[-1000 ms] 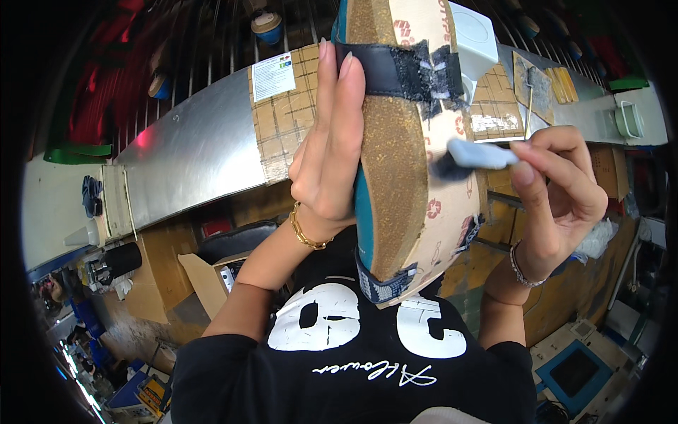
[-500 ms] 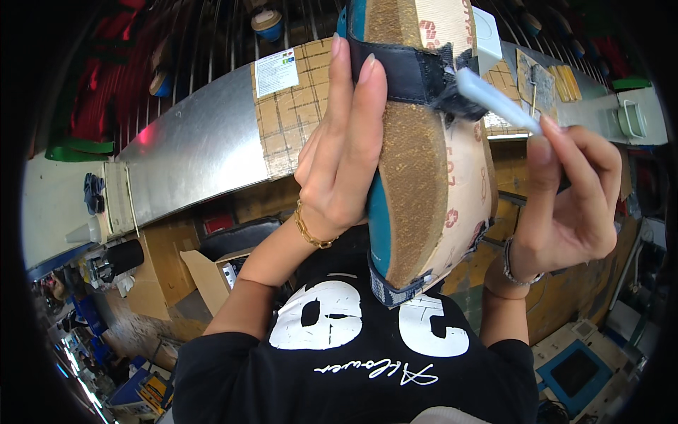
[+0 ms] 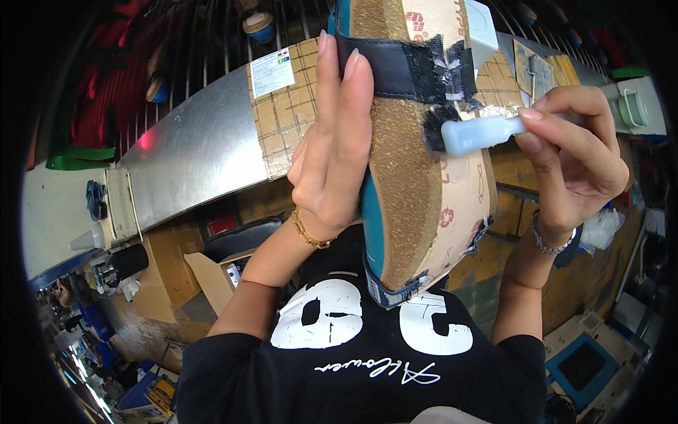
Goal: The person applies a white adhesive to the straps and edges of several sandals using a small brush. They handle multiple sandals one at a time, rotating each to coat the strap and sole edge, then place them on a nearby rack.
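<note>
My left hand (image 3: 330,152) supports an unfinished shoe (image 3: 406,177) from its left side, two fingers stretched up along it. The shoe has a brown cork-like layer, a teal form under it and a pale printed board on its underside. A black strap (image 3: 388,69) wraps over the edge, its ragged dark end lying on the board. In my right hand (image 3: 579,145) a brush (image 3: 480,134) with a pale bluish handle is pinched between thumb and fingers. Its black bristles touch the shoe just below the strap, where the cork meets the board.
Behind the shoe runs a metal bench (image 3: 191,145) with a flat cardboard sheet (image 3: 286,106) on it. Metal bars with other teal-and-tan shoe parts (image 3: 258,27) lie beyond. An open cardboard box (image 3: 212,279) stands lower left, and a pale machine with a blue-framed panel (image 3: 583,364) lower right.
The brush has come down from the strap's end to the area below it and turned, so its bristles now show pointing left. The shoe has shifted slightly left.
</note>
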A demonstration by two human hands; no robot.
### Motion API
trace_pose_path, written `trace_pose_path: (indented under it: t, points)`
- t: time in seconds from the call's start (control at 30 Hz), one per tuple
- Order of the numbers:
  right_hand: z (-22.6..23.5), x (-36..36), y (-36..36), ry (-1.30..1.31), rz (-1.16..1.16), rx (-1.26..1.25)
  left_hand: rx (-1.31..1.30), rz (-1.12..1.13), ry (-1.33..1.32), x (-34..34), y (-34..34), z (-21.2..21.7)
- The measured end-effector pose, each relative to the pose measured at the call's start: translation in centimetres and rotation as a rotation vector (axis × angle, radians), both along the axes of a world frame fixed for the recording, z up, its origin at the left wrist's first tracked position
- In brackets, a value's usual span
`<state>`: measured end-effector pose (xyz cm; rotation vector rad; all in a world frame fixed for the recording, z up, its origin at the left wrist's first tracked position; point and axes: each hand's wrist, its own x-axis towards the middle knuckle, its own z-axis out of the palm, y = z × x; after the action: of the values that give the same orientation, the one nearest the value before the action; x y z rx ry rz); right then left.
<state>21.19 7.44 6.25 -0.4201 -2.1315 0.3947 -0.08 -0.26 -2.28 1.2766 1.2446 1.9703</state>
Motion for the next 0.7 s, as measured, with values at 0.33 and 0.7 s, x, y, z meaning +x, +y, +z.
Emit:
trace_pose_path:
  t: [0.33,0.7]
  points:
    - [-1.2,0.5,-2.1,0.032,-0.039,-0.167,0.075,0.322,0.2,0.9,1.2,0.9]
    - [-1.8,0.0,-4.3,0.048,-0.054,-0.065,0.322,0.506,0.557,-1.7,1.7,-0.9]
